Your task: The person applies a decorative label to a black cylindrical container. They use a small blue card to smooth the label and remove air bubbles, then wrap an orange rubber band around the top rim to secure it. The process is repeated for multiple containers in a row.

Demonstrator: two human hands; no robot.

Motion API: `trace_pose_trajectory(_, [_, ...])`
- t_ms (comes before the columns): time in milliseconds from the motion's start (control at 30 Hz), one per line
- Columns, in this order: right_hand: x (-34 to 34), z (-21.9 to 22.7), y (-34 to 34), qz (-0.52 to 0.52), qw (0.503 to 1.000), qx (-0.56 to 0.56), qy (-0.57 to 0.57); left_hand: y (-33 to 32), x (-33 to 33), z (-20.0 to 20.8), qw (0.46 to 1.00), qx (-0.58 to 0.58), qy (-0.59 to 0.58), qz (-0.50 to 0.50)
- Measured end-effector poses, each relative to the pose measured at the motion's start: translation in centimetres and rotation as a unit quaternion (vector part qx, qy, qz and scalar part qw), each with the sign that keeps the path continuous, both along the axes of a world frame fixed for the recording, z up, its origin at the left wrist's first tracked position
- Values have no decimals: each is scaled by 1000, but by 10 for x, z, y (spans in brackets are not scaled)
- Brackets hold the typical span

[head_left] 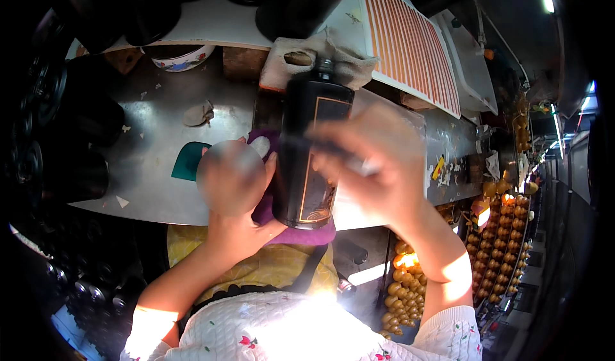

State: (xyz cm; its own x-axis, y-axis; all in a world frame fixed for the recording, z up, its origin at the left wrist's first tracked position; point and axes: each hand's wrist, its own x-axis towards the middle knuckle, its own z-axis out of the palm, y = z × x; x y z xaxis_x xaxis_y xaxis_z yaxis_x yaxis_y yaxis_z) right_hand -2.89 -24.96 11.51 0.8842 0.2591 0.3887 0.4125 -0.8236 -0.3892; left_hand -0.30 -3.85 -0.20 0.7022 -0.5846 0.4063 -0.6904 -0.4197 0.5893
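A black bottle [298, 149] with a thin gold-lined frame lies tilted, its neck on a folded grey cloth [275, 63] and its base toward me. My left hand [234, 194] is beside the bottle's lower end, over a purple cloth [262, 215]. A round blur hides most of its fingers; a whitish oval piece [260, 146] shows at its fingertips. My right hand [378, 162], smeared by motion, is over the bottle's right side. Its fingers are pinched together around something dark and thin that I cannot make out.
On the metal table [154, 111] lie a dark green flat piece [186, 161] and a pale oval pad [194, 116]. Behind are an enamel bowl [176, 58] and an orange-striped panel [410, 41]. Black vessels crowd the left; several golden round pieces [400, 290] hang at lower right.
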Motion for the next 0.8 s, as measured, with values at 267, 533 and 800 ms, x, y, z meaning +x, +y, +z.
trace_pose_trajectory(267, [-59,-28,-1,-130,982,110,-81,1,5,11,984,18,137,-115])
trace_pose_trajectory(533, [-95,-62,12,-150,961,228,-44,-11,-1,10,984,-5,151,-90])
trace_pose_trajectory(800, [-94,-55,19,-11,993,61,-99,-12,-1,7,987,-3,141,-72])
